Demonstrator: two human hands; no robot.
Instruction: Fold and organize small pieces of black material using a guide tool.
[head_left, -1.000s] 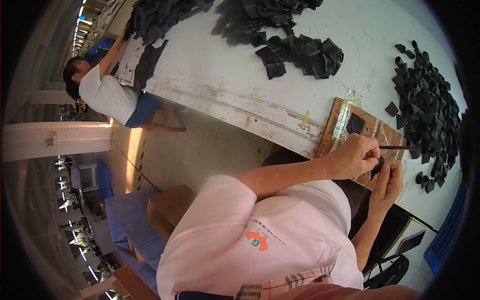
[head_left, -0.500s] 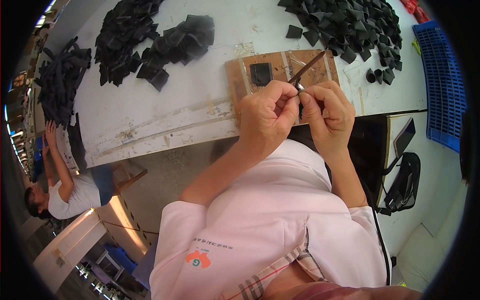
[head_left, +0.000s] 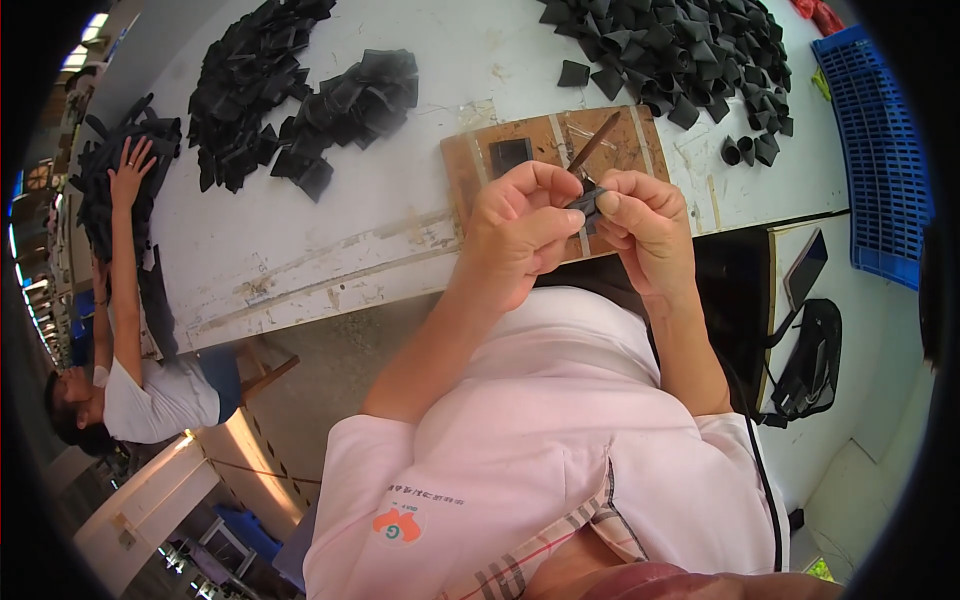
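My left hand (head_left: 520,225) and my right hand (head_left: 645,220) are close together over the front edge of a brown board (head_left: 462,180). Between them they pinch a small folded black piece (head_left: 586,205), with fingers and thumbs of both hands pressed on it. A brown stick-like handle (head_left: 597,140) slants up from between the hands; its lower end is partly hidden, and I cannot tell which hand carries it. On the board behind my left hand lies a flat black square (head_left: 510,153).
Black looped pieces (head_left: 690,60) are heaped at the back right, flat black pieces (head_left: 345,105) at the back left. At far left a co-worker's hand (head_left: 128,172) rests on black strips (head_left: 100,190). A blue crate (head_left: 875,150) and a black bag (head_left: 808,365) are at right.
My hands have tilted the black piece and lowered slightly, so it shows more between the fingertips. The brown handle stands steeper. The co-worker's hand has reached farther over the strips.
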